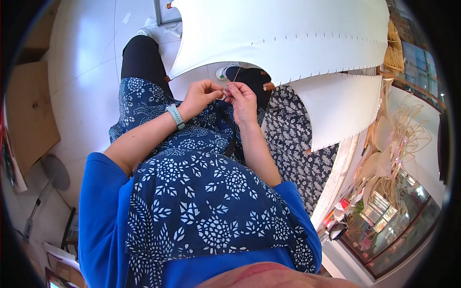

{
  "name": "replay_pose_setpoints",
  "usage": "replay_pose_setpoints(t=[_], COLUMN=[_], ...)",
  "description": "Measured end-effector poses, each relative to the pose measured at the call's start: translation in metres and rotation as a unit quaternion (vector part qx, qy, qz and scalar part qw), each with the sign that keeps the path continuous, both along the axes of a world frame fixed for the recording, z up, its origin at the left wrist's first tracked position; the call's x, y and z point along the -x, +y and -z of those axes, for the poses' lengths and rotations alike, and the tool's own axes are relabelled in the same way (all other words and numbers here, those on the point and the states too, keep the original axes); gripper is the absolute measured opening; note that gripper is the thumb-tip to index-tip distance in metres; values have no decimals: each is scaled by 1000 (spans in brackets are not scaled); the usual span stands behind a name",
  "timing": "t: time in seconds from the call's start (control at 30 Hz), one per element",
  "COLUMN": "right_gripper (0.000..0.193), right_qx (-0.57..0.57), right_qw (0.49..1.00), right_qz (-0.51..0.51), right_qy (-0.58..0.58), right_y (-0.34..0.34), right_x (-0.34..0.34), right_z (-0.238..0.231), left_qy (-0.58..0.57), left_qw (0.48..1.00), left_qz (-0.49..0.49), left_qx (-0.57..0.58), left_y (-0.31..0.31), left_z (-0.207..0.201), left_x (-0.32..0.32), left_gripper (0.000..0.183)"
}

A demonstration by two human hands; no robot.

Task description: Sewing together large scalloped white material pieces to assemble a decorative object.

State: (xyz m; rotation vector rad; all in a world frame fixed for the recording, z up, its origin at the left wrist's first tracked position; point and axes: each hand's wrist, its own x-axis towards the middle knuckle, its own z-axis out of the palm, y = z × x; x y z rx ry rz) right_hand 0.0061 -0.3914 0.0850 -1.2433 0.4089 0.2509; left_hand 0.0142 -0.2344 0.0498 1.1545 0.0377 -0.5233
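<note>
Over my lap, my left hand [200, 97] and my right hand [242, 102] meet with fingertips pinched together. Between them is a small pale piece [223, 94], mostly covered by the fingers, so its kind is unclear. A thin brownish strand [237, 73] rises from my right fingertips toward a large white stretched cloth panel [283, 24]. Short dark marks like stitches or pins run in rows across this panel and along its near edge. Brown wooden ends [269, 86] show at its corner, just right of my right hand. Beneath my hands lies a blue-and-white patterned apron [187, 168].
A smaller white cloth panel [343, 105] hangs at the right above dark floral fabric [297, 139]. Farther right are pale dried strands [408, 125] and a glass-topped case [398, 225]. A cardboard box [33, 115] and a round grey stand base [56, 172] stand at left.
</note>
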Motion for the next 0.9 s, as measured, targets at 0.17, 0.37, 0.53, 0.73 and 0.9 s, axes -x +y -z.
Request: replay_pose_setpoints(t=[0.17,0.37,0.53,0.73,0.9], right_gripper=[9,10,8,9,11], right_qx=[7,33,20,49,65], right_qw=[1000,994,982,977,996], right_qz=[2,99,166,162,66], right_qy=[-16,-41,-86,-131,-11], right_y=[-6,-31,-56,-66,-57], right_x=[-2,-20,-18,-7,4], right_z=[6,14,11,14,14], left_qy=[-62,-183,-301,-318,-185], left_qw=[993,961,904,892,944], left_qz=[46,-19,-82,-87,-22], left_qx=[-93,-208,-293,-310,-270], left_y=[-2,-9,-18,-31,-31], left_z=[-1,-27,-53,-53,-46], left_x=[-4,-37,-88,-109,-67], left_gripper=[15,19,18,14,15])
